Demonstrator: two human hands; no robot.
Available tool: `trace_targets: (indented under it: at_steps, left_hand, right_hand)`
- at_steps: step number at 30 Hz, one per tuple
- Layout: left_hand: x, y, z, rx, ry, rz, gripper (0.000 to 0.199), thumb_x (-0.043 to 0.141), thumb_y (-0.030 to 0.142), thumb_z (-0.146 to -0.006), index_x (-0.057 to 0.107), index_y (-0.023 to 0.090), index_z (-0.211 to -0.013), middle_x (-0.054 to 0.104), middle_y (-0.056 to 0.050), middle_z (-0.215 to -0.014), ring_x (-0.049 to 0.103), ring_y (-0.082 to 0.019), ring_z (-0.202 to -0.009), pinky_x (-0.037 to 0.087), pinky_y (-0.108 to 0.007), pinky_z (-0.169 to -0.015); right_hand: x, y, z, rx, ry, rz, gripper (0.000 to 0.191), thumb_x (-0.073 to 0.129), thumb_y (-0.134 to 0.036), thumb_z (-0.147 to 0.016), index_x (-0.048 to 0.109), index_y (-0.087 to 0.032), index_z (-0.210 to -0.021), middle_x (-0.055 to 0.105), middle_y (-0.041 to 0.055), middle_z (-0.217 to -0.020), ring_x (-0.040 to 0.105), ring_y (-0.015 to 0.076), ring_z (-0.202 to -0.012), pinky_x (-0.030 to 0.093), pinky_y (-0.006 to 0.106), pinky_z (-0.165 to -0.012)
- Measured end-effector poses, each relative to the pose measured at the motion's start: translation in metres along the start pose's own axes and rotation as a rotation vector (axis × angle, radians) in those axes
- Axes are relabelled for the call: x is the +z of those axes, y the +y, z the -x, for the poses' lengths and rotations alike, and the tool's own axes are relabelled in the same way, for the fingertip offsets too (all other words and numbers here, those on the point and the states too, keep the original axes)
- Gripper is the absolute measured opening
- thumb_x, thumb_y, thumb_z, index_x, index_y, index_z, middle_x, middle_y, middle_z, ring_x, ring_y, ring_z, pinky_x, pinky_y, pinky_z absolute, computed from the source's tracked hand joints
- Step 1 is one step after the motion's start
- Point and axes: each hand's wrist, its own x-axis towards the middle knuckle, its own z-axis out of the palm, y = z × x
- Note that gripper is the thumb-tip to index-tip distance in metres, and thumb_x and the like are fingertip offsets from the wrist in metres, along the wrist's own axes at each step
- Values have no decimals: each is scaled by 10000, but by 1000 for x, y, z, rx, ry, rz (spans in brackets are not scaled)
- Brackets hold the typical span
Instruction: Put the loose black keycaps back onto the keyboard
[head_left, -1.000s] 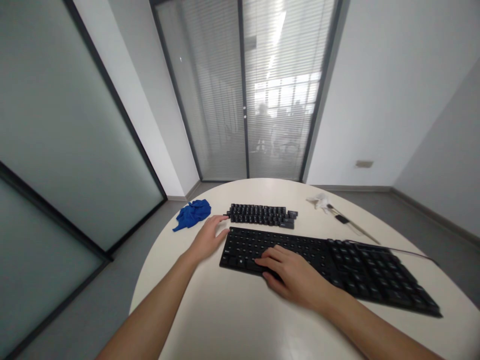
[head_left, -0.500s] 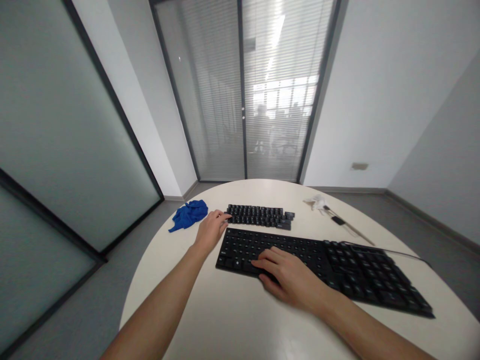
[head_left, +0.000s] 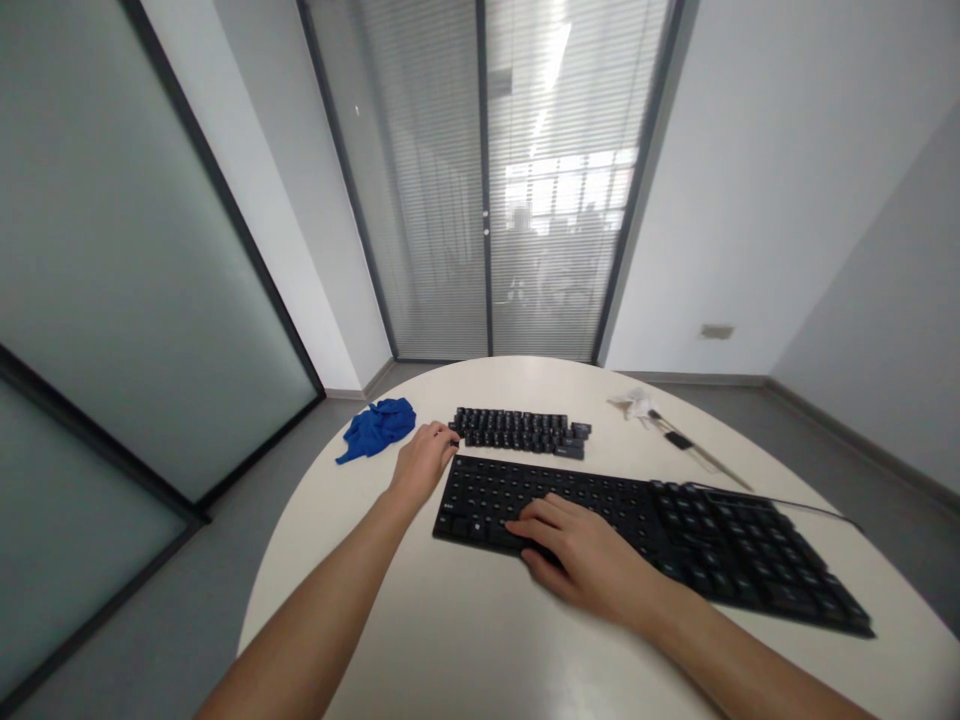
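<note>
My left hand (head_left: 424, 459) is at the left end of several rows of loose black keycaps (head_left: 517, 431). Its fingertips are pinched together on a small dark keycap (head_left: 454, 443), mostly hidden by the fingers. My right hand (head_left: 566, 545) lies over the lower left part of a black keyboard (head_left: 630, 497), its fingers stretched across the top and the thumb by the near edge. The left section of the keyboard has bare key positions with a few caps along its bottom row. Keycaps cover its right section.
A crumpled blue cloth (head_left: 377, 429) lies on the round white table (head_left: 450, 640), left of the keycaps. At the right are a crumpled white tissue (head_left: 637, 403) and a thin brush-like stick (head_left: 701, 452). A black cable (head_left: 806, 511) runs behind the keyboard.
My left fingertips have shifted slightly down at the left end of the keycap rows, and a dark keycap now shows at them. The right hand stays in place on the keyboard.
</note>
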Motion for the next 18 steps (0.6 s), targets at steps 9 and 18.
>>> trace_targets:
  at_steps: [9, 18]
  left_hand:
    - [-47, 15, 8, 60, -239, 396, 139, 634, 252, -920, 710, 215, -1029, 724, -21, -1039, 643, -177, -880, 486, -267, -793]
    - [-55, 27, 17, 108, -599, 551, 151, 660, 236, -862, 753, 202, -976, 728, -7, -888, 639, -165, -800, 482, -247, -744]
  right_hand:
    - [0, 1, -2, -6, 3, 5, 312, 528, -200, -940, 666, -207, -1221, 673, 83, -1072, 598, 232, -975, 524, 386, -862]
    - [1, -1, -2, -16, 26, 41, 307, 542, -201, -935, 673, -202, -1212, 677, 88, -1051, 601, 231, -955, 522, 382, -841]
